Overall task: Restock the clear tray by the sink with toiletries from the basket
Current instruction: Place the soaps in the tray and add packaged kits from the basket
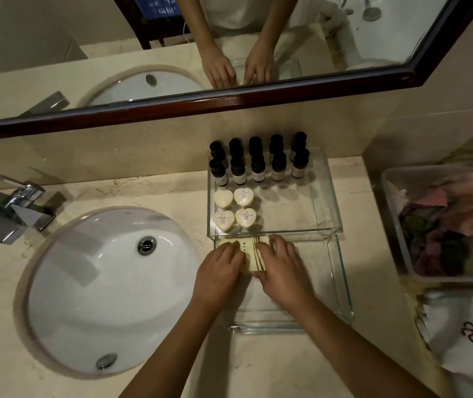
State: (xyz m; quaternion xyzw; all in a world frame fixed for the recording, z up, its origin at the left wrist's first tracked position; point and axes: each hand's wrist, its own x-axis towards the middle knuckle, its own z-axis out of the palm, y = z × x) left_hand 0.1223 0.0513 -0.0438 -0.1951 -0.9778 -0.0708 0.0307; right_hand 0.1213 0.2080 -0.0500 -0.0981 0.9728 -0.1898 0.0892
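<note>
Your left hand [220, 270] presses and your right hand [282, 264] grips cream packets [251, 251] in the far-left corner of the clear tray [342, 272], whose right half lies bare.

Largely buried under the left hand [221, 271] and right hand [282, 268], just below centre: cream packets [251, 254], number impossible to count, print too small to read. Equally illegible: labels on the dark bottles [258, 170] at 12 o'clock, back row half hidden behind the front one, and lettering on the heart-shaped soaps [244, 196]. Nearer clear tray [344, 282], 7 o'clock corner masked by the left wrist. At 3 o'clock, basket [390, 202] sliced by the picture's edge, contents a blurred heap of pinks and dark shades. At 4 o'clock, white towel [459, 320], likewise cropped. Both forearms cut off at 6 o'clock.
</note>
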